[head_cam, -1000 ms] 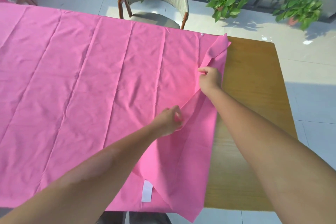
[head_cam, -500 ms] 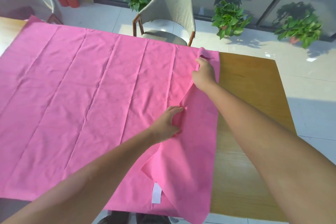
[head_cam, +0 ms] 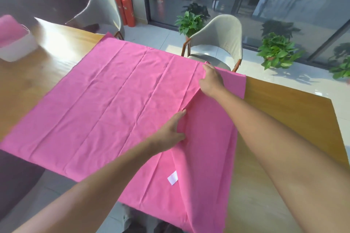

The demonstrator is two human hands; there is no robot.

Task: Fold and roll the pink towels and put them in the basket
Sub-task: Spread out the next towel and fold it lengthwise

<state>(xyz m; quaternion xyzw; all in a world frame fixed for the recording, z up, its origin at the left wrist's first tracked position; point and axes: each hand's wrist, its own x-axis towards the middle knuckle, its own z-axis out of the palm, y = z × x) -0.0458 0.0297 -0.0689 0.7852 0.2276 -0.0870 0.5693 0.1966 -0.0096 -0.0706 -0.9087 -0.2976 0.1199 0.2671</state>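
A large pink towel [head_cam: 113, 104] lies spread over the wooden table [head_cam: 284, 111], its right strip folded over to the left. A white label [head_cam: 172, 178] shows near the front edge. My right hand [head_cam: 212, 79] grips the folded strip at the table's far edge, fingers curled over the cloth. Nearer to me, my left hand [head_cam: 170, 130] rests flat on the towel, its straight fingers lying along the strip's folded-over edge. At the far left stands a white basket [head_cam: 19, 49] with a pink towel roll [head_cam: 9, 28] in it.
Two grey chairs [head_cam: 221, 39] [head_cam: 102, 11] stand behind the table. Potted plants [head_cam: 276, 51] and red fire extinguishers [head_cam: 126, 9] line the glass wall. Bare wood shows right of the towel and around the basket. The towel's front edge hangs over the table.
My right hand carried the strip's far end up to the table's far edge. My left hand's fingers straightened from a pinch to lying flat. The view swung left, bringing the basket in.
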